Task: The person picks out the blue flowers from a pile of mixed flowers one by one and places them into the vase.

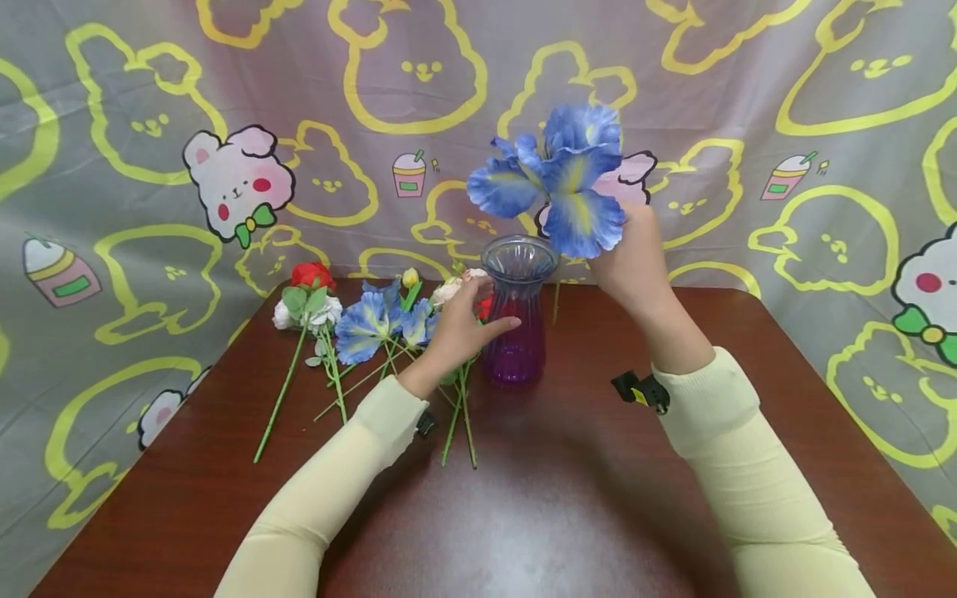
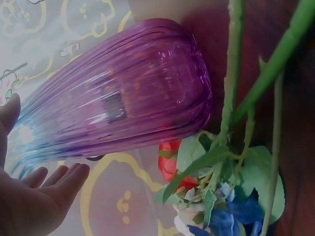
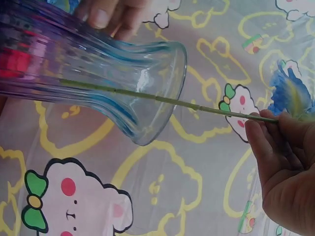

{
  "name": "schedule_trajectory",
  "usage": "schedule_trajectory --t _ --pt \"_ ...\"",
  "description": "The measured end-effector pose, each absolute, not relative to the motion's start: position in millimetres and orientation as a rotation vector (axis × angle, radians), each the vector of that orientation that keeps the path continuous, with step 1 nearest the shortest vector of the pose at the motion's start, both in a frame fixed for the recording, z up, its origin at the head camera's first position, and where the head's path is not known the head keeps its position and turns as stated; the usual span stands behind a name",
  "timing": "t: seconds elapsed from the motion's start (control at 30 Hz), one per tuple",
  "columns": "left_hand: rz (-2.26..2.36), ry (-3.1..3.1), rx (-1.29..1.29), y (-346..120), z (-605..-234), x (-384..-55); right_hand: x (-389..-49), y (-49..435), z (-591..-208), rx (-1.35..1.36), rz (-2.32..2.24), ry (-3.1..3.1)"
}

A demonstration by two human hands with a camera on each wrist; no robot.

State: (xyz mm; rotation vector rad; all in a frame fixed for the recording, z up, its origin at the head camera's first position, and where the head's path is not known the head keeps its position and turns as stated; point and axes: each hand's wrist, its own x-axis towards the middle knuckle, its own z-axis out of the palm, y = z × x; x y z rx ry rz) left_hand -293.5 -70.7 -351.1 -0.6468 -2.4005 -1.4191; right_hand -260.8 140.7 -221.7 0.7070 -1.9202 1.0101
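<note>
vase point(image 1: 516, 340) stands upright on the worktop point(image 1: 523, 515), left hand point(image 1: 459, 328) beside it, fingers loosely spread, perhaps for steadying; above it, right hand point(image 1: 634, 262) pinches a blue flower point(image 1: 583, 178) high on its stem point(image 3: 197, 107), seemingly leaving length free.

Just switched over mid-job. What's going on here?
The person's right grip pinches the stem of a blue flower, held up beside an upright purple vase. In the head view the stem hangs to the vase's right, apparently outside it. The left grip is at the vase's left side; whether it touches, I can't tell. More flowers lie on the table, left of the vase.
</note>
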Motion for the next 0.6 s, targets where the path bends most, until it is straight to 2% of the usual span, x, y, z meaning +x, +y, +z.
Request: schedule_trajectory --t 0.3,0.6 --pt "-1.343 -2.549 -0.561 -66 -352 -295 -264 136 -212 0.743 0.912 -1.861" --pt "-1.316 -2.522 -0.586 -64 -354 -299 -266 136 -204 0.684 0.819 -1.862"
